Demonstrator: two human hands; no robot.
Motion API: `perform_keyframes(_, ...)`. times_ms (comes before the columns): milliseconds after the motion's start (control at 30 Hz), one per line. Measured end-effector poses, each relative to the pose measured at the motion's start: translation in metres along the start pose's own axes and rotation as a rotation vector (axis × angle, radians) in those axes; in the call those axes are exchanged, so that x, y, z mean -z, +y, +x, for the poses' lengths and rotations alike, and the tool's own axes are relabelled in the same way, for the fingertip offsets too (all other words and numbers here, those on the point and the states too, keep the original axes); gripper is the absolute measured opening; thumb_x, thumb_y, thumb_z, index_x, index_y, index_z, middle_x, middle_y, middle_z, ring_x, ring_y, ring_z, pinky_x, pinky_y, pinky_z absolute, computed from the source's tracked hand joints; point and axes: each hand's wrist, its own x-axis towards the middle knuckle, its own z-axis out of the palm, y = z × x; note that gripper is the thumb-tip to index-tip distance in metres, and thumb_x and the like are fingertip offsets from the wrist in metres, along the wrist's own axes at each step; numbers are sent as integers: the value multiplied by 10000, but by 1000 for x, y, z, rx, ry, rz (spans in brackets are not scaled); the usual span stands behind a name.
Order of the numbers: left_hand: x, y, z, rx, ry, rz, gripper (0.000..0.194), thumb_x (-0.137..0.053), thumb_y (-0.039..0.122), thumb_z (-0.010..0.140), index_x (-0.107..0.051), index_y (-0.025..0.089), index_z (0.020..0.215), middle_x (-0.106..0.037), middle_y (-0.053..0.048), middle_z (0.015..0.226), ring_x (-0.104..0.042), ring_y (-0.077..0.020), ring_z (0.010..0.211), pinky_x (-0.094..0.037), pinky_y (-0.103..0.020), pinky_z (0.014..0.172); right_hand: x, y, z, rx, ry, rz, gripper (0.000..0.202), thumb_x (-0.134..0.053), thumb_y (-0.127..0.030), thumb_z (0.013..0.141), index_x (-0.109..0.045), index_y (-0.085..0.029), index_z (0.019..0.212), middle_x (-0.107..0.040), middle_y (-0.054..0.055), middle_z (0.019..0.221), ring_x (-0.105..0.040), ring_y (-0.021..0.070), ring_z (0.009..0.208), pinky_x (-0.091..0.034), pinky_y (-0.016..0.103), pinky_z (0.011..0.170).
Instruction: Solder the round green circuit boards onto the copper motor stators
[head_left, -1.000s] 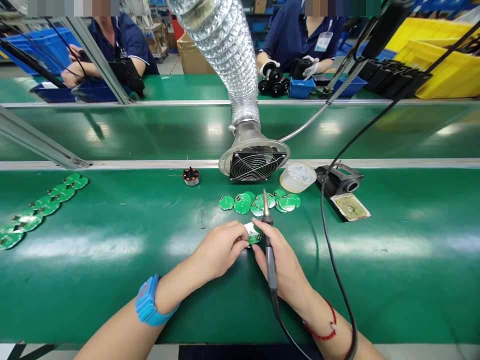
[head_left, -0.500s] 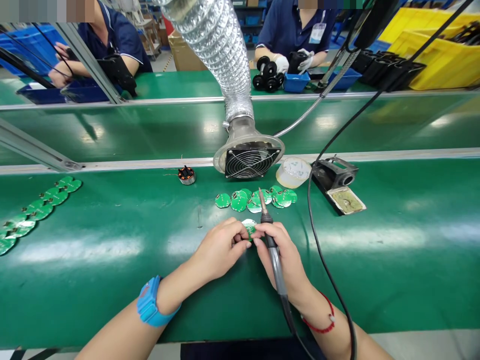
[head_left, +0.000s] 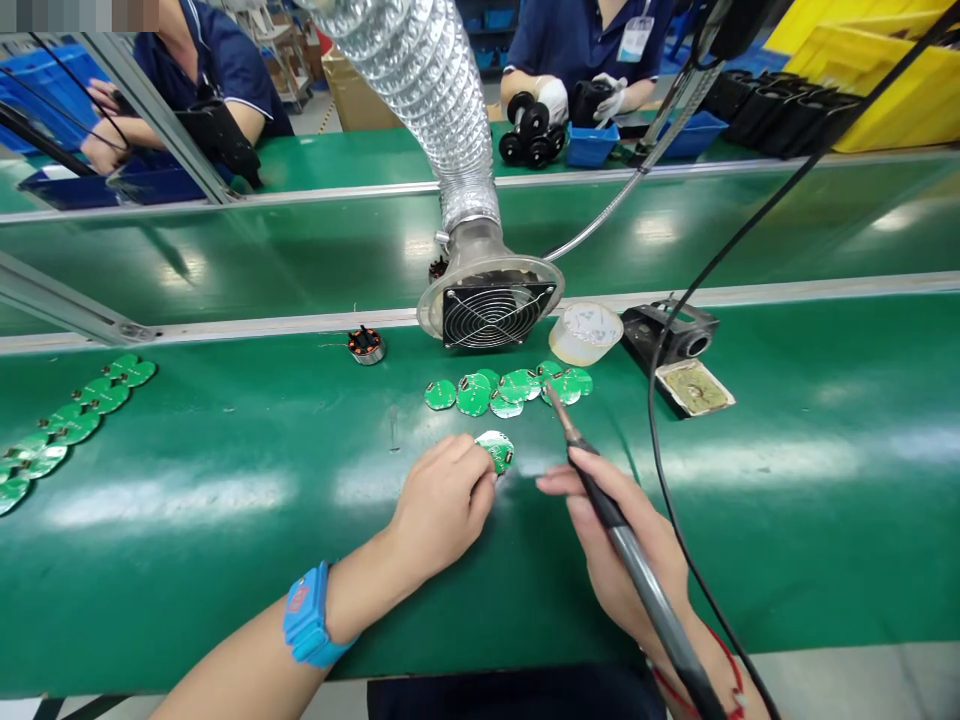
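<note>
A round green circuit board (head_left: 498, 451) is pinched at its left edge by my left hand (head_left: 444, 500), just above the green mat. My right hand (head_left: 626, 535) is closed around a soldering iron (head_left: 616, 520), whose tip points up and left over the near side of a row of boards. That row of overlapping round green boards (head_left: 473, 395) lies beyond my hands. At the far left, another overlapping line of green boards (head_left: 73, 424) runs diagonally. A small motor stator with copper windings (head_left: 367, 346) stands behind, left of the fan.
A fume-extractor fan (head_left: 496, 316) hangs over the table's middle. Right of it are a tape roll (head_left: 586, 333) and a soldering stand (head_left: 679, 335) with a sponge (head_left: 695, 388). The iron's black cable crosses the right side. Two people work across the bench.
My right hand has moved away from the board to the right, and the iron has tilted leftward. My left hand stays on the board. The view has shifted slightly.
</note>
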Motion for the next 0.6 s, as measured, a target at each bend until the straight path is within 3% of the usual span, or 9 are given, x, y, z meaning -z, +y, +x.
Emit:
perform_keyframes(233, -6, -1, 0, 3, 56, 62, 212, -411, 156, 917, -532, 207, 751, -554, -14, 725, -516, -174, 695, -407, -291, 647, 10, 6, -36, -30, 120, 81, 274, -553, -264, 957, -640, -286, 1215, -735, 22, 815, -679, 170, 567, -577, 293, 502)
perform_keyframes(300, -6, -1, 0, -8, 74, 64, 211, -417, 156, 917, -534, 205, 748, -552, -9, 715, -514, -170, 686, -405, -284, 639, 12, 6, -37, -16, 100, 42, 227, -556, -278, 947, -663, -289, 1147, -738, 18, 770, -661, 171, 514, -562, 292, 462)
perform_keyframes(600, -5, 0, 2, -11, 88, 78, 208, -439, 142, 902, -546, 195, 732, -548, -4, 693, -515, -162, 665, -400, -275, 621, 8, 1, -18, 128, -17, -57, 210, -559, -174, 886, -656, -241, 1060, -782, 18, 830, -719, 170, 595, -624, 286, 626)
